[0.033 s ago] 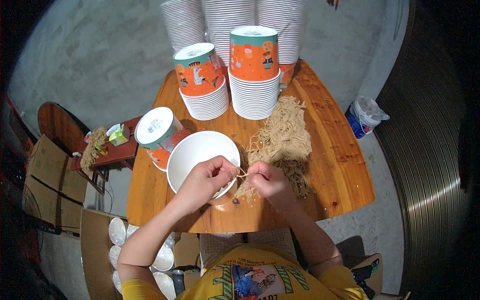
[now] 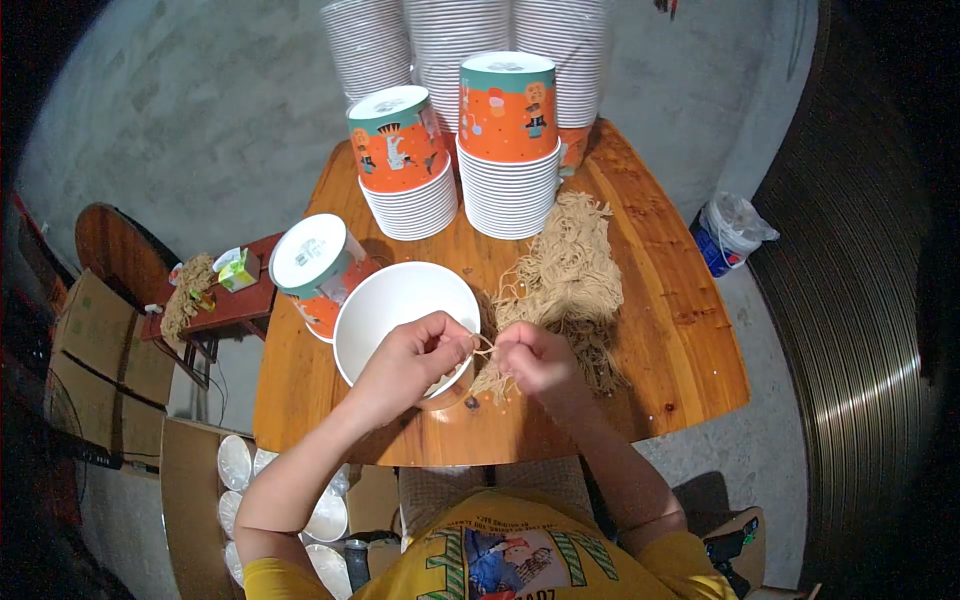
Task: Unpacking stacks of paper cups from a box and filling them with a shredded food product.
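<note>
Between my two hands a short piece of tan string [image 2: 487, 345] is held in a small loop. My left hand [image 2: 418, 365] pinches one side of it, above the near right rim of a white paper bucket [image 2: 385, 310] that stands mouth up. My right hand [image 2: 538, 365] is closed on the other side, its fingers partly hidden and slightly blurred. Just beyond my right hand lies a large tangled heap of tan string [image 2: 570, 270], with loose ends trailing toward the table's near edge.
On the wooden table [image 2: 690, 350] stand two stacks of upside-down orange and green paper buckets [image 2: 400, 155], with an inverted bucket [image 2: 312, 255] at left. Tall white stacks [image 2: 455, 50] rise behind. A side table [image 2: 225, 305] holds more string [image 2: 187, 300]. A pail [image 2: 725, 235] stands right.
</note>
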Demonstrator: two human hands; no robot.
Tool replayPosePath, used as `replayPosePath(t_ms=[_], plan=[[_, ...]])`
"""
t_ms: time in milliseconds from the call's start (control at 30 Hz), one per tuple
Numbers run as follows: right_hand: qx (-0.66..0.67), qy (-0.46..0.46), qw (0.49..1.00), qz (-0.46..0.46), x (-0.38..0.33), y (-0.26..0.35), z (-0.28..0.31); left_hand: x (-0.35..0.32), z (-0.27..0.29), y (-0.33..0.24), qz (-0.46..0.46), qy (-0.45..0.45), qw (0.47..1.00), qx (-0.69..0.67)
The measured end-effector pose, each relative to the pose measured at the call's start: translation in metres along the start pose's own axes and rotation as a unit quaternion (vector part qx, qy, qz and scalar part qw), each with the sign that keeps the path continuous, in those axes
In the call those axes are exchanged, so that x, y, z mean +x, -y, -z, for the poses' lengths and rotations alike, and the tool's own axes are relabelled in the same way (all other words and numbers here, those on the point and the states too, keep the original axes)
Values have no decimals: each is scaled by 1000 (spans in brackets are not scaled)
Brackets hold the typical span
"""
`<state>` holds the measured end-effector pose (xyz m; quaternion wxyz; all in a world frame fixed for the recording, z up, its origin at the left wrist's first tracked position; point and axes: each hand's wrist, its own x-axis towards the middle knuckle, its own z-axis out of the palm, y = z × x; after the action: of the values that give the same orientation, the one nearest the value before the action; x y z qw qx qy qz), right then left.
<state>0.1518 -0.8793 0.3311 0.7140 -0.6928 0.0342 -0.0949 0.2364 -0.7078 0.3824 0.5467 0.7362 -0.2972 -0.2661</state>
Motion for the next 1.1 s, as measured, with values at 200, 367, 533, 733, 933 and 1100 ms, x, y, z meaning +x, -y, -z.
replayPosePath(t_ms=[200, 367, 533, 733, 933, 1100], plan=[[38, 11, 999, -19, 3, 5, 2, 1, 1, 2, 10, 4, 1000, 18], [1, 34, 996, -87, 7, 15, 0, 2, 1, 3, -2, 6, 1000, 26], [15, 81, 987, -142, 10, 14, 1, 1, 0, 2, -12, 5, 999, 30], [-58, 68, 994, -67, 4, 11, 2, -1, 0, -4, -6, 9, 997, 77], [-45, 5, 998, 43, -5, -2, -5, 2, 0, 4, 6, 5, 1000, 22], [-177, -45, 969, 167, -17, 18, -29, 4, 1, -9, 99, 29, 993, -60]])
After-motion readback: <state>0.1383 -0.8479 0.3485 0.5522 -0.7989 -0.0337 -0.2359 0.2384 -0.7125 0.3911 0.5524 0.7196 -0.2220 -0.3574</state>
